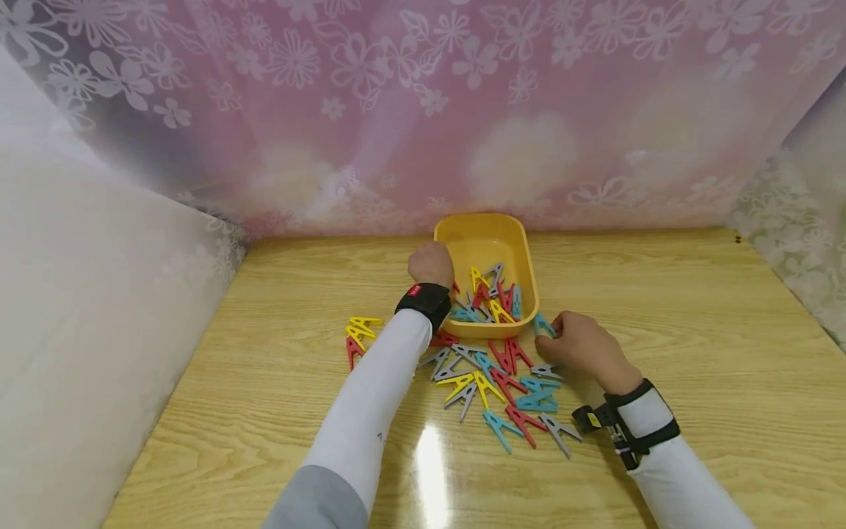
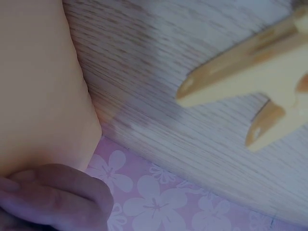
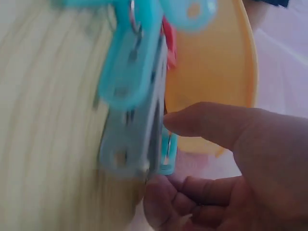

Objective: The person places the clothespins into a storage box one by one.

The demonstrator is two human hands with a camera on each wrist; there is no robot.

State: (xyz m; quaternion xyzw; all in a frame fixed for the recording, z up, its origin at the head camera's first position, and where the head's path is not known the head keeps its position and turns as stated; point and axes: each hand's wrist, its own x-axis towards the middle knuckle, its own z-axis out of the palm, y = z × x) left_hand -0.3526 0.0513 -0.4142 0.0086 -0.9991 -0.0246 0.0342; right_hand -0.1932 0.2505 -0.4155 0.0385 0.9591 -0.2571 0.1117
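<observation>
My left hand (image 1: 432,263) grips the left side of a yellow plastic basket (image 1: 531,275); its curled fingers (image 2: 62,192) lie against the basket wall in the left wrist view. Just outside the basket's near right corner, my right hand (image 1: 587,348) pinches a blue clothespin (image 1: 544,325) between thumb and fingers. A grey clothespin (image 3: 127,144) partly covers that blue one in the right wrist view. Inside the basket are several clothespins, among them a yellow clothespin (image 1: 500,311) and a grey clothespin (image 1: 494,273).
Red, grey, yellow and blue clothespins, such as a red clothespin (image 1: 524,424), lie spread before the basket on the wooden table (image 1: 264,411). A few yellow and red ones, including a yellow clothespin (image 1: 366,321), lie left of my forearm. A flowered pink curtain (image 1: 396,147) hangs behind.
</observation>
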